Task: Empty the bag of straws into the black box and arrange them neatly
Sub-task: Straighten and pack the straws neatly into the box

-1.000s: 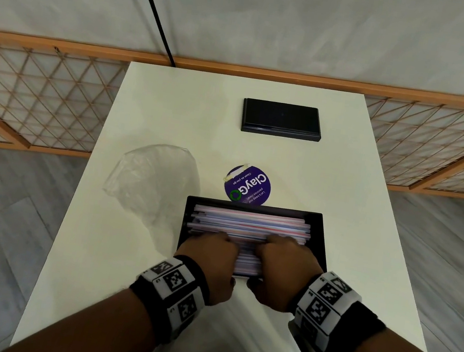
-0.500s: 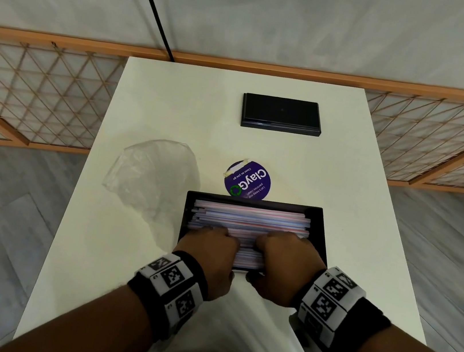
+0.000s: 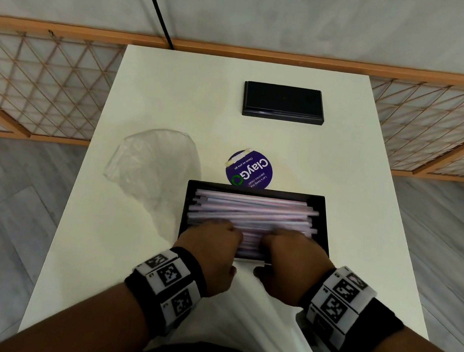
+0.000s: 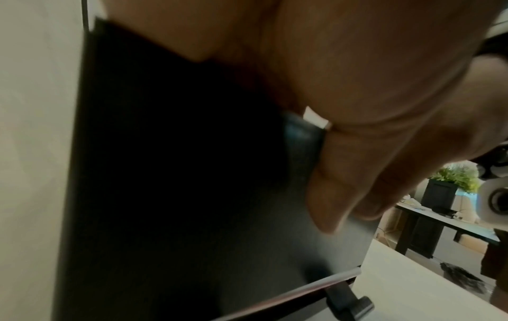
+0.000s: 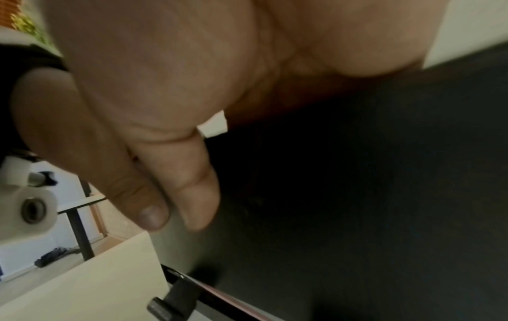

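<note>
The black box (image 3: 325,220) sits near the table's front edge, filled with pale pink and white straws (image 3: 252,212) lying lengthwise, a few slightly askew. Both hands are on its near half. My left hand (image 3: 212,239) and right hand (image 3: 291,251) have their fingers bent down over the straws, fingertips hidden. Both thumbs hang outside the near wall. The left wrist view shows the left thumb (image 4: 343,184) against the dark outer wall (image 4: 165,173); the right wrist view shows the right thumb (image 5: 148,202) beside that wall (image 5: 357,195). The empty clear plastic bag (image 3: 153,170) lies left of the box.
A black lid (image 3: 283,102) lies flat at the back of the white table (image 3: 369,214). A round purple sticker (image 3: 249,171) is just behind the box. An orange lattice fence (image 3: 37,80) runs behind and beside the table, over grey floor.
Both hands stay on the near half of the box with small shifts over the straws. The box, bag and lid have not moved.
</note>
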A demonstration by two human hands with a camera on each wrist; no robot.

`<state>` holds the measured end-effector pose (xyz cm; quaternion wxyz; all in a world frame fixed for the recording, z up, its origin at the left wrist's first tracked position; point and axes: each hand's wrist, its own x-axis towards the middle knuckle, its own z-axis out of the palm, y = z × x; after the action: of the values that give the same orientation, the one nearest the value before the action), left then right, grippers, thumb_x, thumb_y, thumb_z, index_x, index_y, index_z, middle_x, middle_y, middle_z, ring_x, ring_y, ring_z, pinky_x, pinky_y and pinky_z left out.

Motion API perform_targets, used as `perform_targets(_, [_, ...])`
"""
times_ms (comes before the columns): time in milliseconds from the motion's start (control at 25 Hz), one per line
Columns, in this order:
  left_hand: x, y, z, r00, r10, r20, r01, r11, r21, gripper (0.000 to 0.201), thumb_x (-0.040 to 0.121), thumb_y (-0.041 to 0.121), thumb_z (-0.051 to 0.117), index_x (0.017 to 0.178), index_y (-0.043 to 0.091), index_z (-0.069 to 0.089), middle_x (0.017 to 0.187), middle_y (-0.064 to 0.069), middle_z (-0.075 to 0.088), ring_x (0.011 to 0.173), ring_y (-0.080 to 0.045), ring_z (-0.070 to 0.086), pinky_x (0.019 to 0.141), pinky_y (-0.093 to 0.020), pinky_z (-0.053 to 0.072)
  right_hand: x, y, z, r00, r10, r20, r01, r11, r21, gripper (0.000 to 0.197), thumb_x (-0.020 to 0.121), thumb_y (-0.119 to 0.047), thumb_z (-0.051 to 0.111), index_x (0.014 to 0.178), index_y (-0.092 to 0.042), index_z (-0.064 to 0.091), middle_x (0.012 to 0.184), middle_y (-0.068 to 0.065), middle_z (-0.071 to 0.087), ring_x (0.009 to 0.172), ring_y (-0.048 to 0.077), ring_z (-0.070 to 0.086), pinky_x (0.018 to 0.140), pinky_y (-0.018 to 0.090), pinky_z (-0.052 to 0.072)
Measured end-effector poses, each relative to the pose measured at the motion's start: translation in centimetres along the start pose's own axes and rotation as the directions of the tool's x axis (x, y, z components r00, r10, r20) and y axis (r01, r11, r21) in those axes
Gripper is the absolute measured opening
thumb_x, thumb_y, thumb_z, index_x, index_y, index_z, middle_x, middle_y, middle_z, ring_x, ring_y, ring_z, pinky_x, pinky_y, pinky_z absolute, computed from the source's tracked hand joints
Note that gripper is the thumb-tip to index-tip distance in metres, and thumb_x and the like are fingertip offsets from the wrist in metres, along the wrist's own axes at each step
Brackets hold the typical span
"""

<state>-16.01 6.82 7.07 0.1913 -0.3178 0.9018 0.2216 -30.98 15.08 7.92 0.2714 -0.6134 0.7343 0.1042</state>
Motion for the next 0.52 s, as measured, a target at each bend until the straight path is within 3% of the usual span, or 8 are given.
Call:
perform_targets(320, [0.2, -0.3, 0.4, 0.996, -0.030, -0.081, 0.028, 0.999, -0.019, 0.039, 0.086, 0.036, 0.063, 0.122, 0.023, 0.056, 0.125, 0.001, 0.056, 0.117, -0.022, 0.053, 0.101, -0.036, 0.047, 0.7, 0.4, 0.6, 0.997, -0.012, -0.070, 0.012, 1.000, 0.009, 0.035, 0.077, -0.046, 0.062, 0.104, -0.024, 0.063, 0.113, -0.002, 0.060, 0.109, 0.027, 0.057, 0.090, 0.036, 0.049])
perform_targets(480, [-0.8, -0.6, 0.1, 0.957, 0.089, -0.277, -0.103, 0.994, -0.033, 0.029, 0.081, 0.027, 0.068, 0.107, 0.017, 0.059, 0.108, -0.004, 0.062, 0.102, -0.029, 0.060, 0.085, -0.039, 0.051, -0.6, 1.0, 0.5, 0.974, -0.027, -0.225, 0.044, 0.997, 0.067, 0.028, 0.066, -0.037, 0.072, 0.088, -0.021, 0.063, 0.095, 0.001, 0.065, 0.091, 0.031, 0.062, 0.078, 0.037, 0.051])
perform_targets(520, [-1.0, -0.6, 0.1, 0.957, 0.102, -0.272, -0.119, 0.992, -0.047, 0.025, 0.083, 0.027, 0.067, 0.105, 0.018, 0.061, 0.106, -0.004, 0.063, 0.100, -0.028, 0.061, 0.084, -0.038, 0.050, -0.9, 1.0, 0.5, 0.976, -0.031, -0.216, 0.053, 0.994, 0.094, 0.022, 0.069, -0.034, 0.071, 0.085, -0.022, 0.064, 0.092, 0.000, 0.066, 0.089, 0.030, 0.063, 0.075, 0.036, 0.051])
